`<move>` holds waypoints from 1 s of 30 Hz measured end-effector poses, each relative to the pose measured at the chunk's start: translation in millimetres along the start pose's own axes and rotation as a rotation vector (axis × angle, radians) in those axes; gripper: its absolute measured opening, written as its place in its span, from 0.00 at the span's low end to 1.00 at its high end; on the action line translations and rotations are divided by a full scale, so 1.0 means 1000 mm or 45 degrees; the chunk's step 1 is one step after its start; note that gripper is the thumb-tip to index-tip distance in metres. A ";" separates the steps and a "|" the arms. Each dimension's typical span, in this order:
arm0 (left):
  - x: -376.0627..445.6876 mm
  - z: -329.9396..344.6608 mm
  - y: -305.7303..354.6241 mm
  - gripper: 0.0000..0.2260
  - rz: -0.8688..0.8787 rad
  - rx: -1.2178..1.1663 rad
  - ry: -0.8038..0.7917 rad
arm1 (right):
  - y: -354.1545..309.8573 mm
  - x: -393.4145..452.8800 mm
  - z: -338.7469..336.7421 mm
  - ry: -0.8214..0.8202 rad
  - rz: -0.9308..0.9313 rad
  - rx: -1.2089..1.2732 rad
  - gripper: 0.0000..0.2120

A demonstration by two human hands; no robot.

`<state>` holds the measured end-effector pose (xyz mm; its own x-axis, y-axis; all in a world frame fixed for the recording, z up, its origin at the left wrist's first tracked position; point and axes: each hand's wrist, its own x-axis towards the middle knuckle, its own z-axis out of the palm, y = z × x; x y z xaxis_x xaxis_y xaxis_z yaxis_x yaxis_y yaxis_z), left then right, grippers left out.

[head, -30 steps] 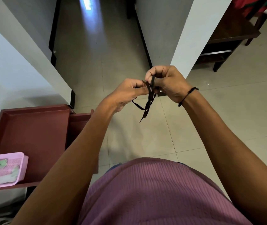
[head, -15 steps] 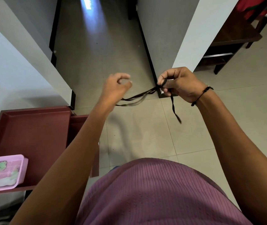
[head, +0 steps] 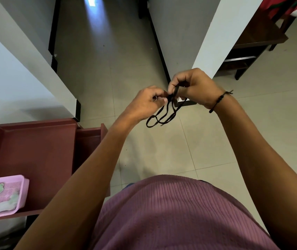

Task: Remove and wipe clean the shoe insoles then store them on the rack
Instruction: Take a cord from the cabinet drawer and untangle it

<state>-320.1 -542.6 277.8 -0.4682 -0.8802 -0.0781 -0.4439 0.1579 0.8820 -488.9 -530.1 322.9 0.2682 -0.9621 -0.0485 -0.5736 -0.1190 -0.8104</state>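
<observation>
1. The left hand (head: 146,103) and right hand (head: 192,87) meet in front of the chest, each pinching a black shoelace (head: 164,115) at its gathered top.
2. The lace hangs in slack loops below the fingers, clear of the floor (head: 162,150).
3. It looks light, soft and limp, best gripped where the strands bunch.
4. No insoles or shoes show; the rack may be the red surface (head: 35,145) at left, holding a pink tray (head: 22,190).
</observation>
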 end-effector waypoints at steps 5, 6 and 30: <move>0.003 0.002 -0.007 0.07 0.014 -0.069 0.157 | -0.002 0.005 0.006 0.167 -0.203 -0.491 0.13; 0.003 0.002 -0.008 0.06 0.007 -0.073 0.182 | -0.001 0.006 0.007 0.187 -0.218 -0.529 0.14; 0.002 0.004 -0.002 0.03 0.064 -0.172 0.184 | 0.000 -0.001 0.016 0.237 -0.233 -0.168 0.14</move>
<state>-323.2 -543.3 274.5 -0.3685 -0.9292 0.0268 -0.3118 0.1508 0.9381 -476.6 -525.4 313.5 0.2367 -0.9488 0.2093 -0.6277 -0.3138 -0.7124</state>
